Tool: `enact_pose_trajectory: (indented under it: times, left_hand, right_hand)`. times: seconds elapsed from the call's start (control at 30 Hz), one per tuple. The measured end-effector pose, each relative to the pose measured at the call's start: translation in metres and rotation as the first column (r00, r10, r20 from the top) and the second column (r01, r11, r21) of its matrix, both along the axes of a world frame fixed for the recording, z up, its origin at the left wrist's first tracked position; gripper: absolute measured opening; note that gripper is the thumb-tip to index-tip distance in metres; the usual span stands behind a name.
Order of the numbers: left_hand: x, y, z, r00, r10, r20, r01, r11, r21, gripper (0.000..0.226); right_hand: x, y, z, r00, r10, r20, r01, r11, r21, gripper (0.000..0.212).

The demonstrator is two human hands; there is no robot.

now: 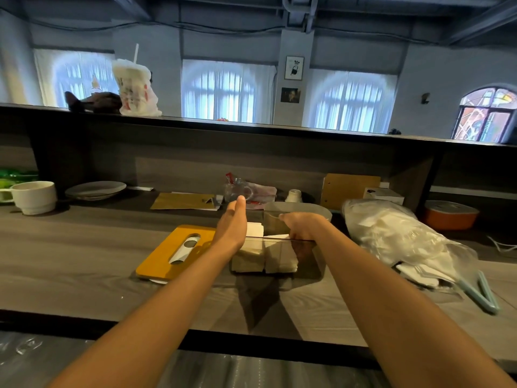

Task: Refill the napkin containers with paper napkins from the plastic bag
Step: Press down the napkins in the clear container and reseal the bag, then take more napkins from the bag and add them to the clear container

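- Two bare hands reach over the wooden counter, one on each side of one clear, smoky napkin container.
- The left hand is flat, its fingers straight and together, pressed against the left side of the white napkins.
- The right hand has its fingers curled down into the container, gripping napkins at the far side.
- The napkins stand in the container as about two packed stacks.
- One yellow lid with a long slot lies flat just left of the container, under the left arm.
- One clear plastic bag full of napkins lies on its side to the right, near the container but not touching it. Its blue handles point at the near edge.
- At the back stand one cup, one plate, one orange pot, one small glass mug and some brown envelopes.
- A dark shelf runs across above, with one drink cup in a bag on it.
- The counter has open room on the left and in front, up to its dark near edge.
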State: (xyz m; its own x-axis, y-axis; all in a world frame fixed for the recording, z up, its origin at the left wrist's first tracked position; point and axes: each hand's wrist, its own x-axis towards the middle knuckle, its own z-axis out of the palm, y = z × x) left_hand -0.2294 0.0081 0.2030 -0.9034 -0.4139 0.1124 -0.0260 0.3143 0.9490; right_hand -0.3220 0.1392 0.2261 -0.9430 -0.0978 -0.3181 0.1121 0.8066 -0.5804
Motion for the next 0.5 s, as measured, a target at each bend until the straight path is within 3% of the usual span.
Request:
enact_pose_trajectory:
  times: [0.17,0.33,0.5]
  left_hand:
    - [0.004,0.002,0.005,1.0,0.006,0.005,-0.005,1.0,-0.012,0.06]
    - [0.008,0.003,0.015,1.0,0.016,-0.007,-0.016,1.0,-0.009,0.061]
    - [0.02,0.013,0.024,0.997,-0.008,-0.071,0.004,0.998,-0.062,0.059]
  right_hand:
    - [0.007,0.011,0.006,0.997,0.065,-0.046,-0.068,0.996,-0.053,0.044]
    - [-0.004,0.008,0.005,0.993,-0.116,-0.037,0.108,0.98,-0.169,0.061]
    - [0.004,0.007,0.0,0.995,-0.056,0.086,0.077,0.959,-0.273,0.07]
